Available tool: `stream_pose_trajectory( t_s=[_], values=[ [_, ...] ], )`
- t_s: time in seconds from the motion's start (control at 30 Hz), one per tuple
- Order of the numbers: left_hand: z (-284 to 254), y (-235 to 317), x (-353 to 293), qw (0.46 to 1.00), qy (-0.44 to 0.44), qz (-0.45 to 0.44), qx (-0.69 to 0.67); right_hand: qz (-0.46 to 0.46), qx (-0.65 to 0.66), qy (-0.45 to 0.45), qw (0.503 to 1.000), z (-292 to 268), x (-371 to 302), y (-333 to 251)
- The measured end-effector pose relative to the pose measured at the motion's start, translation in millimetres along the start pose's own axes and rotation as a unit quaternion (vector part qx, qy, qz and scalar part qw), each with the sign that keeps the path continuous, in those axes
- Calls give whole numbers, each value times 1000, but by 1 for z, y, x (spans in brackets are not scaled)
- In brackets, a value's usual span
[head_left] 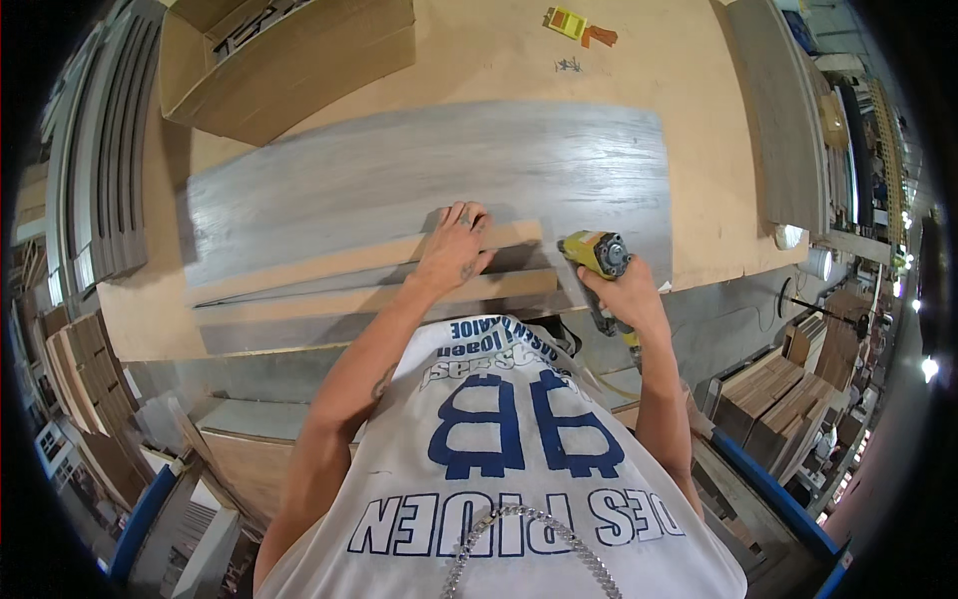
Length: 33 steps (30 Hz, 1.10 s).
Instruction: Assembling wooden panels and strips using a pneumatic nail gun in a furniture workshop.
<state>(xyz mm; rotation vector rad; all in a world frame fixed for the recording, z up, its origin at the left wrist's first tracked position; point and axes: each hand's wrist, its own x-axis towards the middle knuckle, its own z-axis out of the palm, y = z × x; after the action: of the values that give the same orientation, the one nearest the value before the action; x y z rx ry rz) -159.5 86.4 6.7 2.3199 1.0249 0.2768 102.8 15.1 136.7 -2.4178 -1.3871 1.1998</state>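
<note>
From afar I count one cardboard box (299, 85), then two tan-faced strips (349, 256) on one grey board (399, 165). My left hand (454, 250) lies over the farther strip; whether it grips, I can't tell. Well apart, one yellow power tool (593, 250) sits clamped in my right hand (631, 296).

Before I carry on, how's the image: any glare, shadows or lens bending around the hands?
Head view: pale glare on the grey board, bright near its right end; head view: dark shadow just right of the left hand's fingers; head view: near edge of the table bends, corners go black; head view: a light at far right burns out white.
</note>
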Motion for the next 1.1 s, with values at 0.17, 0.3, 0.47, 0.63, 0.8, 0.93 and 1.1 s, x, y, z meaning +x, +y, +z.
stream_pose_trajectory(
  t_s=[0.17, 0.3, 0.47, 0.63, 0.8, 0.93, 1.1],
  values=[
    [9, -5, -3, 1000, 22, 20, 3, 56, 59, -116, 990, 10, -7, -51],
    [11, -4, -2, 998, 30, 15, -45, -12, 30, -97, 995, 30, 3, -47],
    [8, -2, -7, 998, 41, 1, -53, 4, 17, -117, 993, 35, 7, -53],
    [6, -2, -6, 997, 51, 2, -56, -20, 61, -104, 992, 39, 10, -54],
    [8, -3, -4, 998, 39, 0, -59, -14, 14, -101, 995, 40, 14, -51],
    [8, -2, -2, 998, 24, -1, -49, -75, -14, -45, 996, 45, 8, -50],
    [11, -2, -7, 996, 78, 5, -52, -53, 48, -88, 994, 35, 16, -59]
  ],
)
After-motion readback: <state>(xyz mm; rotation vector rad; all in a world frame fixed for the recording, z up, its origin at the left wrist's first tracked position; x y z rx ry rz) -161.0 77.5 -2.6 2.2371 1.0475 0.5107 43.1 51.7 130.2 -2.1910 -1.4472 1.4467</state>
